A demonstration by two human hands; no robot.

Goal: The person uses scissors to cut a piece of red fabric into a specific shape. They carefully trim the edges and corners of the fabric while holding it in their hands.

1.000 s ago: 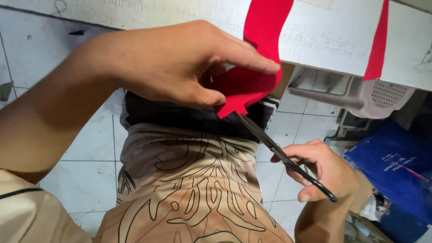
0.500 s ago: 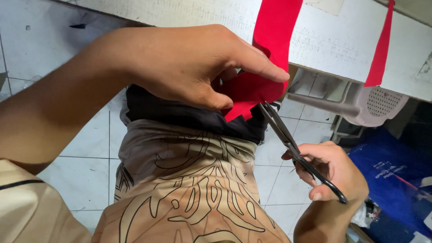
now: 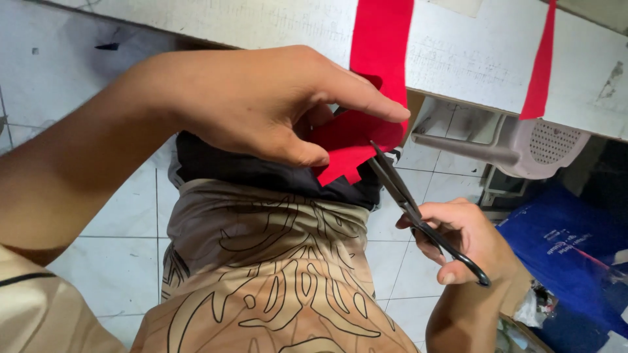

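Note:
My left hand [image 3: 261, 108] pinches the folded end of a red fabric strip [image 3: 379, 59] that hangs down from a white table edge. The strip's lower end [image 3: 343, 157] shows small notched cuts. My right hand [image 3: 468, 242] grips black scissors [image 3: 409, 206], fingers through the handles. The blades point up and left, with their tips at the lower right edge of the red fabric.
A second red strip [image 3: 540, 62] hangs from the white table [image 3: 471, 55] at the right. A grey plastic chair [image 3: 523, 147] sits under the table. A blue bag [image 3: 569, 248] lies on the tiled floor [image 3: 124, 209]. My lap in patterned tan shorts [image 3: 275, 281] fills the bottom centre.
My right hand has brought the scissors up and closer to the red fabric. The notched end of the strip shows more steps than before. My left hand keeps its hold.

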